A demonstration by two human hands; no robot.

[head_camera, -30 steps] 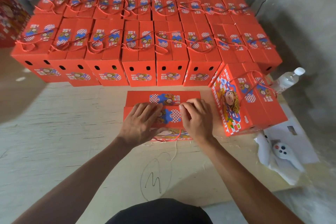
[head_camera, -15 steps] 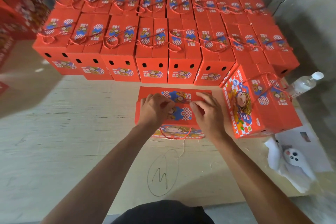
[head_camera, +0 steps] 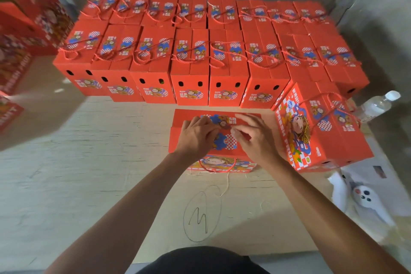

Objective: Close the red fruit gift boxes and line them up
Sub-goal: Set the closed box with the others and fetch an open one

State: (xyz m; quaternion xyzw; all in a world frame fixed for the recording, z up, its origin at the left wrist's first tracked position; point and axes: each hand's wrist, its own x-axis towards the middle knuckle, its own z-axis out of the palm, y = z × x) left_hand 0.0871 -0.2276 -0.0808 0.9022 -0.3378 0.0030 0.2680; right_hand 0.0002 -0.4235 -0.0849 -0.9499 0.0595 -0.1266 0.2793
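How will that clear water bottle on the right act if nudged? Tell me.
The water bottle lies on its side, so it would probably roll. It looks like thin clear plastic, likely light and easily dented. The tilted box beside it might stop a roll that way.

One red fruit gift box [head_camera: 224, 142] stands at the centre, its printed top flaps meeting, its rope handle hanging over the near side. Closed boxes [head_camera: 191, 69] stand in two rows at 12 o'clock. One tilted box [head_camera: 322, 127] leans at 3 o'clock.
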